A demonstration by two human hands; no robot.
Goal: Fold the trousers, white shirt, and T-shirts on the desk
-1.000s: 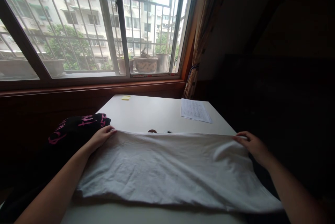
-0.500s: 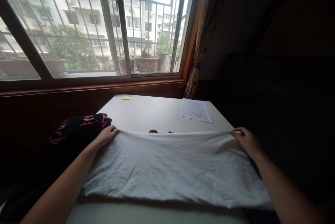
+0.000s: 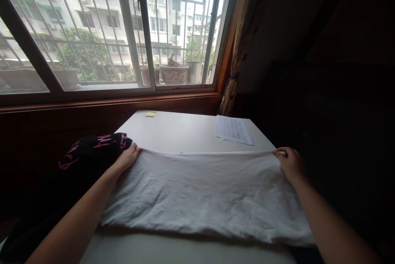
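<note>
A wide piece of white cloth (image 3: 206, 194), possibly a folded garment, stretches across the white table (image 3: 179, 130). My left hand (image 3: 128, 157) pinches its far left corner, fingers closed on the fabric. At the far right corner my right hand (image 3: 290, 163) grips the cloth between thumb and fingers. The far edge is pulled nearly straight between both hands, while the near part lies in soft wrinkles. Whether the cloth is a shirt or something else cannot be made out.
Black fabric with pink lettering (image 3: 92, 149) lies at the table's left side. Printed sheets of paper (image 3: 234, 129) rest at the back right, and a yellow sticky note (image 3: 150, 114) at the back left. Beyond stand a barred window (image 3: 182, 29) and a tied curtain (image 3: 233, 79).
The cloth's far edge has moved slightly away from me and now covers nearly all of the small dark items behind it. Both hands keep their hold.
</note>
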